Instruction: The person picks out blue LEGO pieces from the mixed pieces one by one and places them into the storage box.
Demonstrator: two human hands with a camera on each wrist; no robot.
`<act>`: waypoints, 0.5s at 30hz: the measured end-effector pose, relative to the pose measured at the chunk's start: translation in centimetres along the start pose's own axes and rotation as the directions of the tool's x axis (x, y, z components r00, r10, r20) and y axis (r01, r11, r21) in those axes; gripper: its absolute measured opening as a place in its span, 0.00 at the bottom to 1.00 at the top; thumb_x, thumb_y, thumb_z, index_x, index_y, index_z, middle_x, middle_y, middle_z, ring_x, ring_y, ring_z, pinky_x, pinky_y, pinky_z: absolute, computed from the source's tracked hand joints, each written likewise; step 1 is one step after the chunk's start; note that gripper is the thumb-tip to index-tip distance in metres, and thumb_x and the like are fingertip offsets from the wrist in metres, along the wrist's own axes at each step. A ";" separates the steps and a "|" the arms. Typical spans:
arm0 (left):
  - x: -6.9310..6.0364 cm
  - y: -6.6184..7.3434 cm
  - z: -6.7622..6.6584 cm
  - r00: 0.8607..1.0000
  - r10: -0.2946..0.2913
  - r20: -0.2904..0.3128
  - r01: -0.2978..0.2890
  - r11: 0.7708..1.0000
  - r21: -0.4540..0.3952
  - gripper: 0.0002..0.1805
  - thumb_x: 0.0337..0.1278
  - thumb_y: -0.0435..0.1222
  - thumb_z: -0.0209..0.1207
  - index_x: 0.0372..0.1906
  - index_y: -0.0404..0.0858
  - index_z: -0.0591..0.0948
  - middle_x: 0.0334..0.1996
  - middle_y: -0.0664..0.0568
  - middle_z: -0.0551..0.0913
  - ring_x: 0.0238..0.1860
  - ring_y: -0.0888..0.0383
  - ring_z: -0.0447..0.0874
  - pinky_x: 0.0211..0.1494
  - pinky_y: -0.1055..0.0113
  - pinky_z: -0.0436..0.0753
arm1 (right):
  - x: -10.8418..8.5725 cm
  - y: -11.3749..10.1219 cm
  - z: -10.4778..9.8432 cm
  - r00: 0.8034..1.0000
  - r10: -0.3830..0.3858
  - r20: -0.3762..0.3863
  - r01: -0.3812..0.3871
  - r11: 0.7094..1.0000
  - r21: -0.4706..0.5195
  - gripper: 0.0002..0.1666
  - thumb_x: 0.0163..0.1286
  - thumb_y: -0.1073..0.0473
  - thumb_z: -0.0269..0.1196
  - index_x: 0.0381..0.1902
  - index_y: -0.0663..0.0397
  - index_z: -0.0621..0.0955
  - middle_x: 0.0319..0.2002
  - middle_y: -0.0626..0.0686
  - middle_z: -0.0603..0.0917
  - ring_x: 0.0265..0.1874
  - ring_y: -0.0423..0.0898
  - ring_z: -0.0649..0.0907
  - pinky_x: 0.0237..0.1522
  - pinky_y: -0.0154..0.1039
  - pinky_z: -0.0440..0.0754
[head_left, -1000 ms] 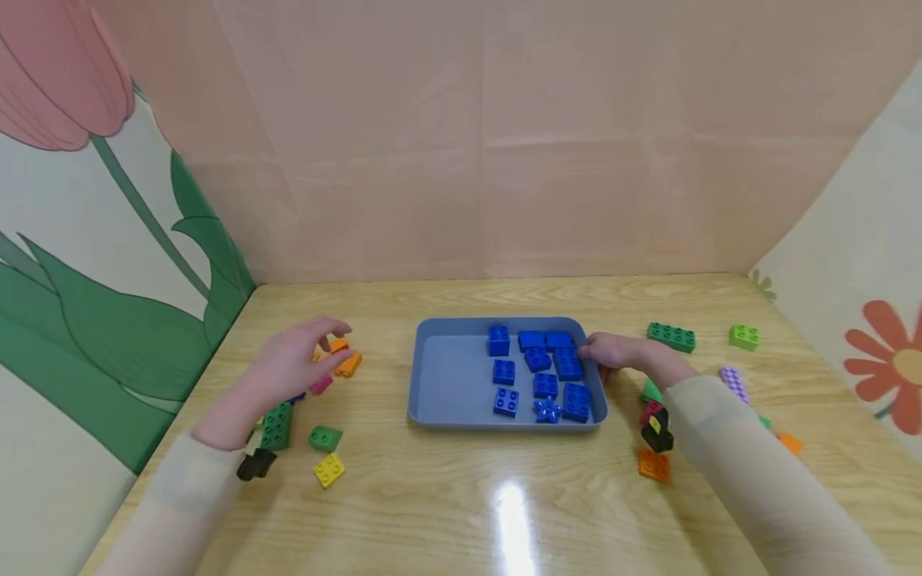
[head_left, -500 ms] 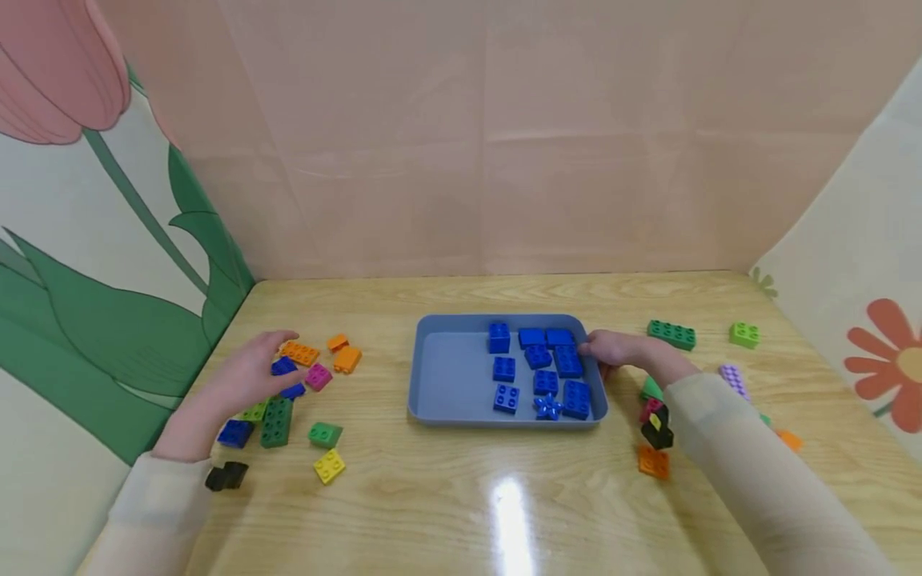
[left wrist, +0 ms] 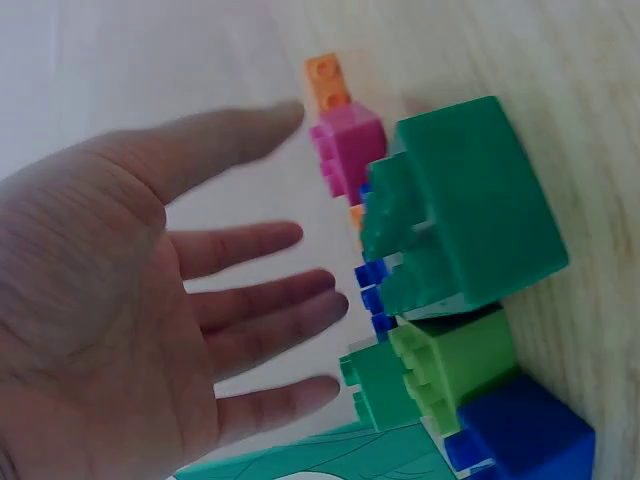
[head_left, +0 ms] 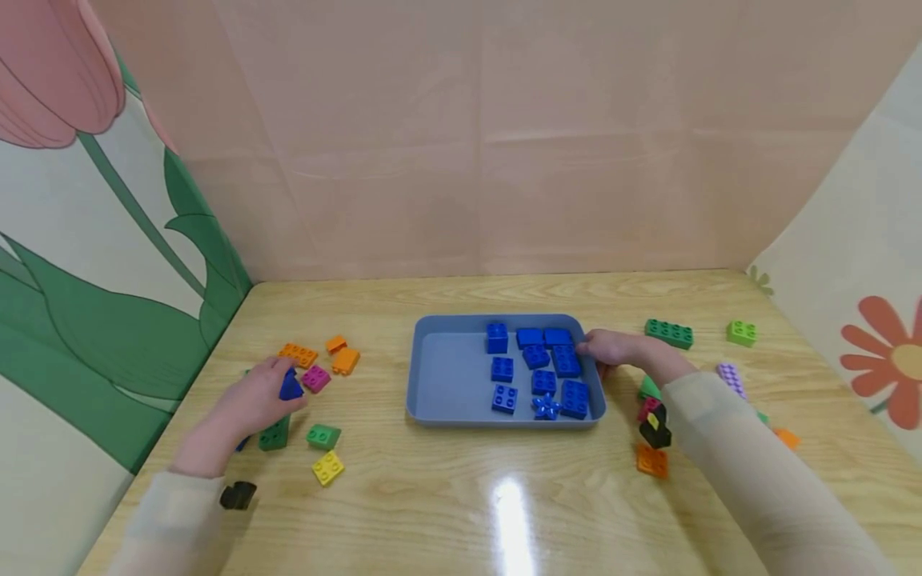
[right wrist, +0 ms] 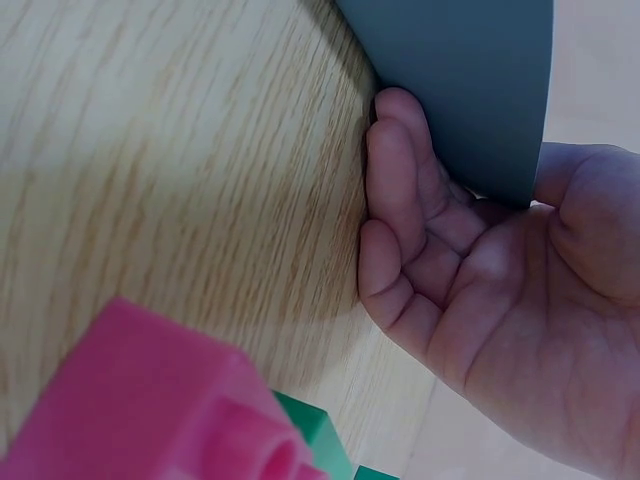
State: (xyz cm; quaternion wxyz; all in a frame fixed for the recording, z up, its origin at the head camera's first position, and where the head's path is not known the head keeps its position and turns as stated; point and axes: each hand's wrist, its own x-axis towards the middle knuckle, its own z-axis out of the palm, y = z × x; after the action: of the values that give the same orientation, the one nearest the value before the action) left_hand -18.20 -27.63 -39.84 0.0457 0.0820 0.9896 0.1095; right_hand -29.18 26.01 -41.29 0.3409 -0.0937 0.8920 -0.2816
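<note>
My left hand [head_left: 248, 404] reaches down over the loose bricks on the left. Its fingers and thumb are spread in the left wrist view, close to small blue bricks [left wrist: 374, 300]. In the head view a blue brick [head_left: 290, 386] shows between thumb and fingers; contact cannot be made out. A dark green brick [left wrist: 490, 210] and a lime brick [left wrist: 462, 360] lie beside this hand. My right hand [head_left: 611, 350] grips the right wall of a grey-blue tray [head_left: 450, 422], fingers curled against its outside [right wrist: 450, 90]. Several blue bricks [head_left: 565, 362] and a blue star-shaped piece [head_left: 546, 406] sit in the tray's right half.
Left of the tray lie orange [head_left: 346, 361], magenta [head_left: 315, 378], green [head_left: 323, 437] and yellow [head_left: 328, 468] bricks. Around the right forearm are a dark green brick [head_left: 668, 333], a lime brick [head_left: 741, 333], a purple brick [head_left: 731, 379] and an orange brick [head_left: 651, 461]. Walls bound the table.
My left hand has moved left, away from the orange bricks, then down over the blue bricks at left. The right hand stays on the tray's edge, and the tray has hardly moved.
</note>
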 end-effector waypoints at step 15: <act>0.2 -0.6 1.2 0.999 -0.052 0.003 0.052 0.997 0.056 0.32 0.55 0.42 0.67 0.56 0.23 0.72 0.52 0.24 0.73 0.48 0.33 0.77 0.48 0.39 0.77 | 0.1 0.2 0.0 1.000 -0.010 -0.002 0.010 1.000 -0.016 0.21 0.78 0.58 0.41 0.49 0.72 0.72 0.25 0.51 0.80 0.25 0.45 0.79 0.30 0.39 0.76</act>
State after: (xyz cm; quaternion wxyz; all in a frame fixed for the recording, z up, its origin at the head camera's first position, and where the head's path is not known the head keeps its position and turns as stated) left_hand -18.40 -27.88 -41.12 0.0485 0.0578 0.9939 0.0805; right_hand -29.26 26.16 -41.48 0.3377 -0.1006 0.8941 -0.2766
